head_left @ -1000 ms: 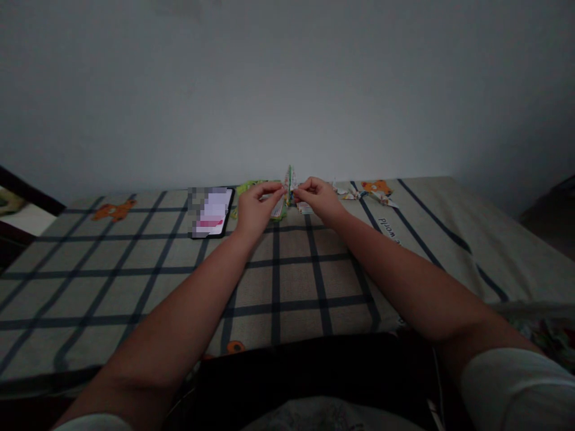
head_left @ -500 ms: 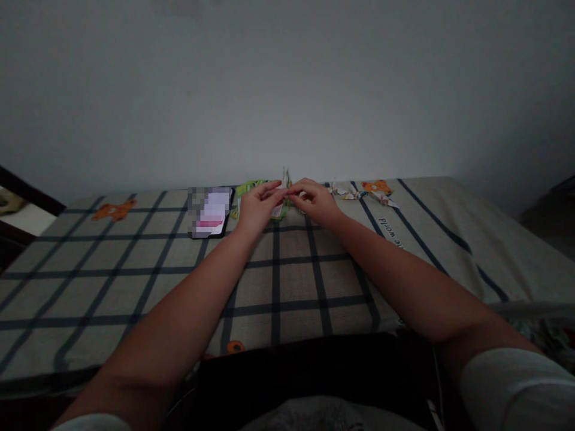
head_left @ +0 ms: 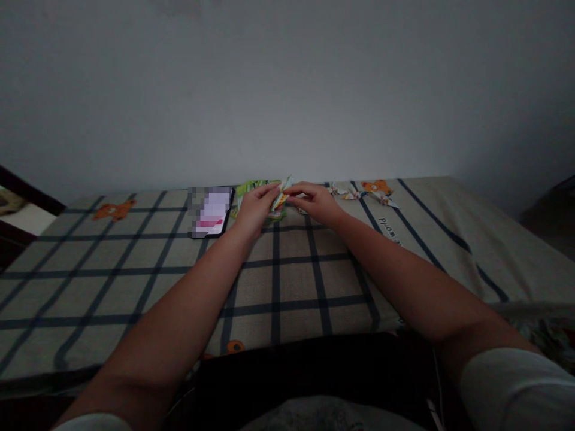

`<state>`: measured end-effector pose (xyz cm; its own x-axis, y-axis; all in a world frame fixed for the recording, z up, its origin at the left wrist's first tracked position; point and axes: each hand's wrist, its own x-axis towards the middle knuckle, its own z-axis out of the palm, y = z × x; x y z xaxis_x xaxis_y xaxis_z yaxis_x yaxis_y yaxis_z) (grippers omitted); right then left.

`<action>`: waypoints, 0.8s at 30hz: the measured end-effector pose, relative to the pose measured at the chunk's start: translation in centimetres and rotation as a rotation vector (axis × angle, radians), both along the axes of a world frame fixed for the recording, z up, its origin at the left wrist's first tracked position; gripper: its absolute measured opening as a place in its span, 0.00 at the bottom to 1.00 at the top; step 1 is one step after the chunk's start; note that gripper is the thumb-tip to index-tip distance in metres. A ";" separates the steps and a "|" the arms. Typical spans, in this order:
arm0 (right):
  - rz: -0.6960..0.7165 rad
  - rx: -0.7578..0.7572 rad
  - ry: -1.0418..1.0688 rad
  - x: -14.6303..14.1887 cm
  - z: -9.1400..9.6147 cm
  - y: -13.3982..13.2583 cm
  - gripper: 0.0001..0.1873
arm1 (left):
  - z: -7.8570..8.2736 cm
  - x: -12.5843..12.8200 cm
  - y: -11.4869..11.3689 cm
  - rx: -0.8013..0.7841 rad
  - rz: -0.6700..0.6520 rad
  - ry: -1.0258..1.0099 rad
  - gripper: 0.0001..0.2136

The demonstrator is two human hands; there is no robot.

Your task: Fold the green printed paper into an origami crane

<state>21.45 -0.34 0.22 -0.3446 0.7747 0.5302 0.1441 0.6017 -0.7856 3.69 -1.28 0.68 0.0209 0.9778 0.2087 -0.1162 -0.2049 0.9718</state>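
Observation:
Near the table's far edge, my left hand (head_left: pixel 256 209) pinches a small white, green and yellow wrapper (head_left: pixel 281 197), which is held tilted. My right hand (head_left: pixel 318 202) has its thumb and fingers closed at the wrapper's upper right side. Whether anything is inside the wrapper I cannot tell. Behind and under my left hand lies a green plastic packet (head_left: pixel 245 189), partly covered by that hand. Several twisted, printed wrapper pieces (head_left: pixel 357 195) lie in a row to the right of my right hand.
A phone (head_left: pixel 211 212) with a lit screen lies left of my left hand. The checked tablecloth (head_left: pixel 294 281) has bear prints and reaches a grey wall (head_left: pixel 287 90) at the back. A dark wooden frame (head_left: pixel 31 194) stands at the far left.
The wrapper has turned from nearly upright to a slant, and more of its yellow side shows. My fingertips have moved slightly apart. The phone and the pieces at right have stayed put.

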 end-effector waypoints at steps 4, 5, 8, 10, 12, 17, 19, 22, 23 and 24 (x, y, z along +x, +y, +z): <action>-0.033 0.063 -0.063 0.3 0.2 0.1 0.11 | 0.3 0.2 -0.4 -0.041 -0.055 -0.032 0.20; -0.041 0.088 -0.081 0.4 0.3 0.1 0.11 | 0.3 0.2 -0.4 -0.048 -0.066 -0.044 0.20; -0.052 0.149 -0.107 0.5 0.5 0.1 0.11 | 0.4 0.1 -0.4 -0.063 -0.089 -0.084 0.20; -0.055 0.162 -0.117 0.5 0.6 0.0 0.12 | 0.5 0.0 -0.4 -0.071 -0.092 -0.099 0.20; -0.061 0.164 -0.137 0.5 0.7 -0.2 0.12 | 0.6 -0.1 -0.3 -0.076 -0.082 -0.096 0.20; -0.067 0.176 -0.173 0.6 0.7 -0.2 0.12 | 0.8 -0.2 -0.3 -0.083 -0.040 -0.083 0.19; -0.070 0.198 -0.193 0.7 0.7 0.0 0.12 | 0.7 -0.2 -0.3 -0.088 -0.042 -0.080 0.20; -0.074 0.242 -0.220 0.9 0.6 0.3 0.10 | 0.4 -0.2 -0.2 -0.076 -0.076 -0.067 0.22; -0.076 0.248 -0.229 0.9 0.6 0.3 0.09 | 0.3 -0.2 -0.1 -0.064 -0.085 -0.057 0.22; -0.079 0.247 -0.237 0.9 0.5 0.4 0.09 | 0.2 -0.2 -0.1 -0.051 -0.091 -0.040 0.22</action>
